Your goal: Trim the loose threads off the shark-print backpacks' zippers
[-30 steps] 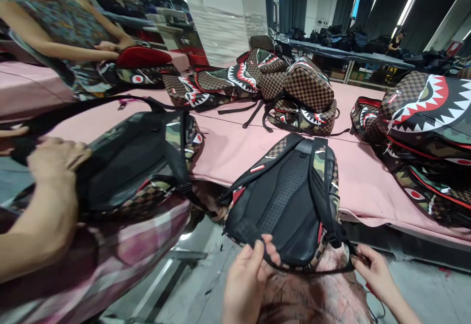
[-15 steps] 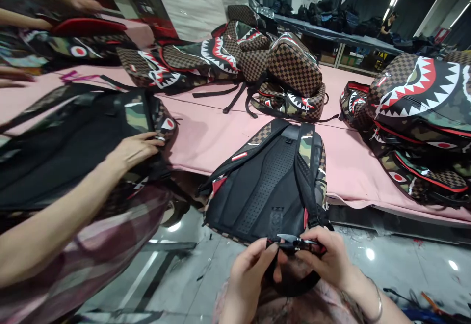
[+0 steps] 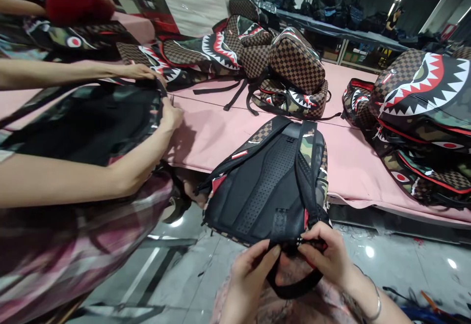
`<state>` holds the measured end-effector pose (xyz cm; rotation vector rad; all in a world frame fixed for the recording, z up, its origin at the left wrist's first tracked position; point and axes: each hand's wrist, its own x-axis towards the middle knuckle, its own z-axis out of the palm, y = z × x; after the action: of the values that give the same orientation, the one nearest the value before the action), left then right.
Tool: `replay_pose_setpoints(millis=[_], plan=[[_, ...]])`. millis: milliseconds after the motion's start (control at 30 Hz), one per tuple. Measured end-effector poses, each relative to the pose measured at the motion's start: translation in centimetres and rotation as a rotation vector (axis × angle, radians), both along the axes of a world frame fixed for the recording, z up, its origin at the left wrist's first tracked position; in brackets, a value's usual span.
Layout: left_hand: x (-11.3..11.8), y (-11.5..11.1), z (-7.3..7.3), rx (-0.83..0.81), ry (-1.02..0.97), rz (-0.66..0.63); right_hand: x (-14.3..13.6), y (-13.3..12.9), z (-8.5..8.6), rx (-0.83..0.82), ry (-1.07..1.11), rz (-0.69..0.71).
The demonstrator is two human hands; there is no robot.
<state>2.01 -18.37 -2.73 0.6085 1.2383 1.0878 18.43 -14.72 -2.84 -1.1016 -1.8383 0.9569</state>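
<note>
We pinch the black strap point(image 3: 294, 288) w/ our L hand point(image 3: 253, 265); R hand point(image 3: 329, 255) grips a small dark item point(image 3: 315, 244), details unclear. Backpack point(image 3: 265, 196) lies straps-up at 11 o'clock from hands, overhanging pink table point(image 3: 353, 159); bag pile point(image 3: 412, 113) approx 1–2 o'clock

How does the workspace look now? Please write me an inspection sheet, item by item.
Surface: pink table cover, front edge uneven.
Job's things: backpack, straps up, overhanging the front edge.
Clutter: patterned backpacks piled at right and further back.
Hands: left hand pinches black strap; right hand holds small dark tool, mostly hidden.
Cables: nothing seen for certain; floor tangle at lower right unclear.
Surroundings: co-worker's hand on another backpack at left.
</note>
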Motion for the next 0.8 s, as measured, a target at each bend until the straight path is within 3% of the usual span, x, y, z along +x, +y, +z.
replay_pose_setpoints(millis=[167, 333, 500, 700, 800], plan=[[-0.3, 0.1, -0.2, 0.007, 0.028, 0.011, -0.3, 0.0, 0.3, -0.020, -0.071, 0.043], [-0.4, 0.0, -0.9, -0.010, 0.032, 0.011, -0.2, -0.1, 0.6, -0.029, -0.053, -0.016], [-0.2, 0.0, -0.2, -0.022, -0.006, -0.002, -0.1, -0.3, 0.7, -0.024, -0.063, 0.035], [-0.1, 0.0, 0.4, -0.026, -0.099, -0.013, 0.2, -0.2, 1.0, -0.036, -0.049, 0.024], [0.3, 0.0, 0.8, -0.043, -0.313, 0.044, 0.4, -0.2, 1.2, -0.073, 0.041, 0.010]])
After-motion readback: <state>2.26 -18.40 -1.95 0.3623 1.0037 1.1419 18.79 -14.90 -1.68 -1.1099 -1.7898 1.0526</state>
